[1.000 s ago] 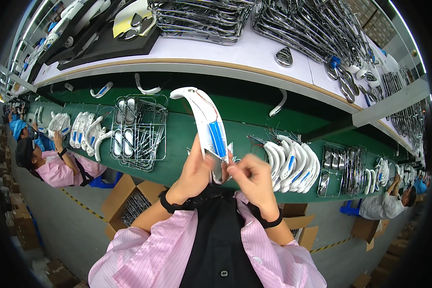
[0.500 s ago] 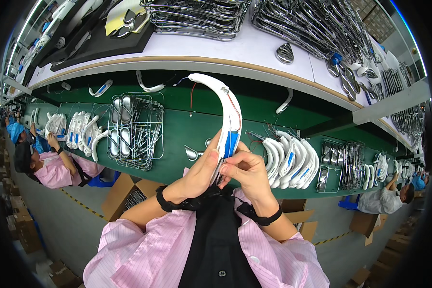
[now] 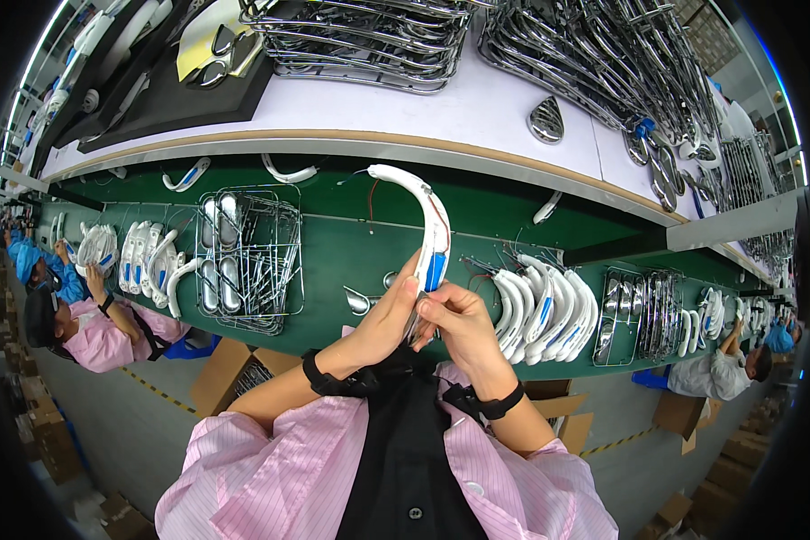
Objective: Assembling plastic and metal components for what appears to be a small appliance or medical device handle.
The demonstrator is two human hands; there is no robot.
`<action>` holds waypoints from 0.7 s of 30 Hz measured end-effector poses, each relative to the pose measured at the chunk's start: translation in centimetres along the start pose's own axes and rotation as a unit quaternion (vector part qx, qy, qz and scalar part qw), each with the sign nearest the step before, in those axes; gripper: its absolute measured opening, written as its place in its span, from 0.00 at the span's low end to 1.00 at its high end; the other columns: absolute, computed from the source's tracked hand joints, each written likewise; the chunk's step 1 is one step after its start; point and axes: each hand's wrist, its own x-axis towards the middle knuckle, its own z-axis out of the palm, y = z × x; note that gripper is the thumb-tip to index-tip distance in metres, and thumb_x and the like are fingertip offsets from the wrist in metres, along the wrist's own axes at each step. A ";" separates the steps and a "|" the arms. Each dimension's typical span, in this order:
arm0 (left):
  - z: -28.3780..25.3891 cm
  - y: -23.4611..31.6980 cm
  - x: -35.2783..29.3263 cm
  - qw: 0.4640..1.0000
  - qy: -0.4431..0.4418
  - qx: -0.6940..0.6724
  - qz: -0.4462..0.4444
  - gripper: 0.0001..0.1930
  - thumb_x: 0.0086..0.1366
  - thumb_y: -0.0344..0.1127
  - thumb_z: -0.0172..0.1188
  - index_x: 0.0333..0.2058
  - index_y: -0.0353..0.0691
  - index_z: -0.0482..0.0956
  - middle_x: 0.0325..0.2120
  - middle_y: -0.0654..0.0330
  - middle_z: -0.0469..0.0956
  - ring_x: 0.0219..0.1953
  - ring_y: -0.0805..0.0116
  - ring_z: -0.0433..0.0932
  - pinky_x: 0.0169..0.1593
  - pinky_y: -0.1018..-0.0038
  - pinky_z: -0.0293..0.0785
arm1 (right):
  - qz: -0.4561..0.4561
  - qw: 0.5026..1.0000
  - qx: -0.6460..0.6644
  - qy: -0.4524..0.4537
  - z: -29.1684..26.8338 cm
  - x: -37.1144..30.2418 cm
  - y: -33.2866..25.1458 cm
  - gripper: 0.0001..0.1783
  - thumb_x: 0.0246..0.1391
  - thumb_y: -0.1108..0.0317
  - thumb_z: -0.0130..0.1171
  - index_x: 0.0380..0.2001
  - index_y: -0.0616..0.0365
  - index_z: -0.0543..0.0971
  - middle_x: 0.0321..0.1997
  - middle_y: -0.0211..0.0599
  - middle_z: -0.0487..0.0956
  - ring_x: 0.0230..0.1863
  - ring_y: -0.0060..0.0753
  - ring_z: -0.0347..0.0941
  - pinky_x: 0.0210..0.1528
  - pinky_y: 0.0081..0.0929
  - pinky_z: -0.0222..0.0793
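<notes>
A curved white plastic housing (image 3: 435,220) stands upright before my chest, with a blue block (image 3: 436,268) set in its lower part and a thin red wire along it. Another red wire hangs from its upper tip. My left hand (image 3: 380,324) is wrapped round the lower end from the left. At the same end my right hand (image 3: 466,331) is closed, thumb and fingers pinching the housing's edge. A narrow shiny grey piece (image 3: 413,326) shows between the hands; most of it is hidden by fingers.
Several similar white housings (image 3: 562,306) lie in a row on the green bench (image 3: 333,247) at right. A wire rack (image 3: 247,261) with chrome parts stands at left. Above, a white shelf (image 3: 351,112) carries stacked chrome racks (image 3: 360,40). Co-workers sit at both sides; cardboard boxes stand below.
The housing's upper tip sits lower and slightly further right, and the housing looks shorter. My right fingers have closed in tighter at its lower end. The shelf and bench have shifted with the view.
</notes>
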 end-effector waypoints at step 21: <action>0.8 0.5 -1.9 0.996 -0.080 0.038 -0.001 0.37 0.72 0.57 0.33 0.69 0.40 0.36 0.44 0.58 0.68 0.28 0.76 0.69 0.30 0.80 0.71 | -0.078 0.989 -0.110 -0.061 0.7 -3.5 -1.2 0.02 0.51 0.83 0.61 0.30 0.71 0.79 0.38 0.40 0.74 0.28 0.31 0.79 0.30 0.27 0.81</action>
